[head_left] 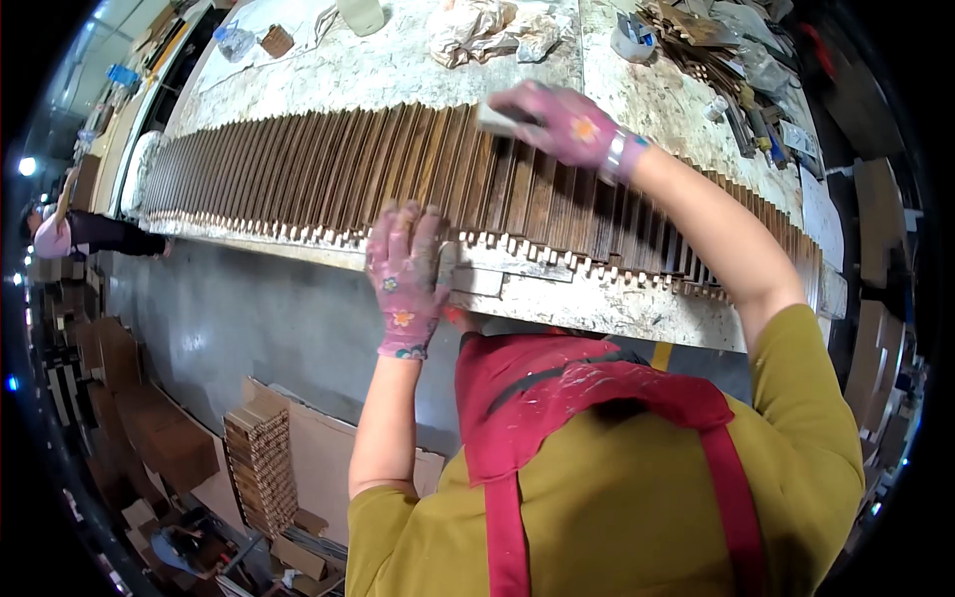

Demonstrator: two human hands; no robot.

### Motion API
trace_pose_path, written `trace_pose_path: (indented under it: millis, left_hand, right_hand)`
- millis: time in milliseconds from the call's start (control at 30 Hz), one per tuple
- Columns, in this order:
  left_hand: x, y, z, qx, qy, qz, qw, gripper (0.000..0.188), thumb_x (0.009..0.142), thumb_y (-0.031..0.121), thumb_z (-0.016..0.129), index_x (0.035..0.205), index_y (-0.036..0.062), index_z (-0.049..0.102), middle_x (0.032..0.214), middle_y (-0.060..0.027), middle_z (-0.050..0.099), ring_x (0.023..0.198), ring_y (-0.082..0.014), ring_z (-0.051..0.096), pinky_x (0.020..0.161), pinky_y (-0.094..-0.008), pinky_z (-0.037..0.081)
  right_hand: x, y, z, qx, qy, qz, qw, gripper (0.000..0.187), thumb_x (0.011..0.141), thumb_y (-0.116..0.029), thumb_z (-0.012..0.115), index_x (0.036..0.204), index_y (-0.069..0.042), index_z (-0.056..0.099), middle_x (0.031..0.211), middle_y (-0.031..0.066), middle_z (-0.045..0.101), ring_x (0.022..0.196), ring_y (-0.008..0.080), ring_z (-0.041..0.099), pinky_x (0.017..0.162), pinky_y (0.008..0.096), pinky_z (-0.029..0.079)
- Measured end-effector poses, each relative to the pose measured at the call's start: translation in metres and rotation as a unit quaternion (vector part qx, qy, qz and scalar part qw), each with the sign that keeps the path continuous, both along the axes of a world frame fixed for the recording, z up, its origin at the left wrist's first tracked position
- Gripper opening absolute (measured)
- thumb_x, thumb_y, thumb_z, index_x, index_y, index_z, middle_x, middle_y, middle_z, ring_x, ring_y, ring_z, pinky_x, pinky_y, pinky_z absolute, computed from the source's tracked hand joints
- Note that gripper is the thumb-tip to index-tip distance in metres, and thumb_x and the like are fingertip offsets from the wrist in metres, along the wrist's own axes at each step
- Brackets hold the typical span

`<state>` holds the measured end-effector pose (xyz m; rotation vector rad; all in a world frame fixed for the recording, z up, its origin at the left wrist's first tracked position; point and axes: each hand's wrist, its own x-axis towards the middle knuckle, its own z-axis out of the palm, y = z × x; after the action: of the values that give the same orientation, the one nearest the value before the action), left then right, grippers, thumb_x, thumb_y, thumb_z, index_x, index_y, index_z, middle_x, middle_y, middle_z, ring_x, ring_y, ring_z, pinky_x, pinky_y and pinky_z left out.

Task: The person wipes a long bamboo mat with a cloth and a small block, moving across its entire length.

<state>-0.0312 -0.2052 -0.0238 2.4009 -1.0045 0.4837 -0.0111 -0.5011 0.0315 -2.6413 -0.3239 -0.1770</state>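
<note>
A long row of brown wood strips (328, 164) with pale, narrow near ends lies side by side along the worktable (657, 316). My right hand (569, 124), in a pink flowered glove, grips a pale block (495, 120) over the far ends of the strips, near the middle of the row. The block's kind is not clear. My left hand (406, 267), gloved the same way, has its fingers stretched out at the near ends of the strips by the table's front edge. Nothing shows in it.
Crumpled paper (492, 30), a white tub (633, 40) and a heap of wood scraps (701, 45) lie beyond the row. A plastic bottle (234, 40) is at far left. Stacked wood pieces (261, 468) stand on the floor. Another person (95, 231) is off left.
</note>
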Motion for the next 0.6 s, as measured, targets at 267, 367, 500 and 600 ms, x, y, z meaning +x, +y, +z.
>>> trace_pose_path:
  millis: [267, 367, 500, 600]
  left_hand:
    - [0.044, 0.007, -0.017, 0.135, 0.029, -0.046, 0.989, 0.067, 0.084, 0.045, 0.066, 0.144, 0.0194, 0.048, 0.146, -0.0096, 0.044, 0.138, -0.0319, 0.036, 0.111, -0.0512, 0.028]
    - [0.053, 0.010, -0.014, 0.132, 0.037, -0.065, 0.988, 0.061, 0.084, 0.044, 0.067, 0.140, 0.0219, 0.053, 0.145, -0.0080, 0.045, 0.134, -0.0303, 0.039, 0.107, -0.0488, 0.032]
    - [0.060, 0.015, -0.004, 0.140, 0.053, -0.096, 0.984, 0.064, 0.083, 0.042, 0.069, 0.141, 0.0221, 0.052, 0.145, -0.0076, 0.045, 0.134, -0.0298, 0.040, 0.107, -0.0484, 0.033]
    - [0.070, 0.019, 0.000, 0.146, 0.071, -0.114, 0.980, 0.066, 0.082, 0.042, 0.071, 0.141, 0.0206, 0.051, 0.146, -0.0065, 0.044, 0.132, -0.0297, 0.042, 0.105, -0.0480, 0.036]
  right_hand:
    - [-0.007, 0.030, -0.037, -0.100, -0.005, -0.006, 0.995, 0.020, 0.092, -0.025, 0.063, 0.110, -0.015, 0.062, 0.092, 0.0068, 0.065, 0.078, 0.0204, 0.062, 0.068, 0.0361, 0.049]
    - [-0.071, 0.035, 0.000, -0.126, 0.067, 0.074, 0.987, 0.036, 0.082, -0.019, 0.069, 0.118, -0.018, 0.063, 0.099, 0.0064, 0.066, 0.092, 0.0229, 0.064, 0.084, 0.0426, 0.047]
    - [-0.019, 0.028, 0.008, -0.038, 0.042, -0.033, 0.998, 0.030, 0.092, -0.022, 0.063, 0.121, -0.016, 0.061, 0.103, 0.0055, 0.066, 0.096, 0.0214, 0.063, 0.084, 0.0399, 0.048]
    - [0.027, 0.027, -0.010, -0.045, -0.024, -0.081, 0.995, 0.025, 0.095, -0.022, 0.059, 0.119, -0.014, 0.062, 0.099, 0.0069, 0.066, 0.091, 0.0236, 0.063, 0.081, 0.0394, 0.050]
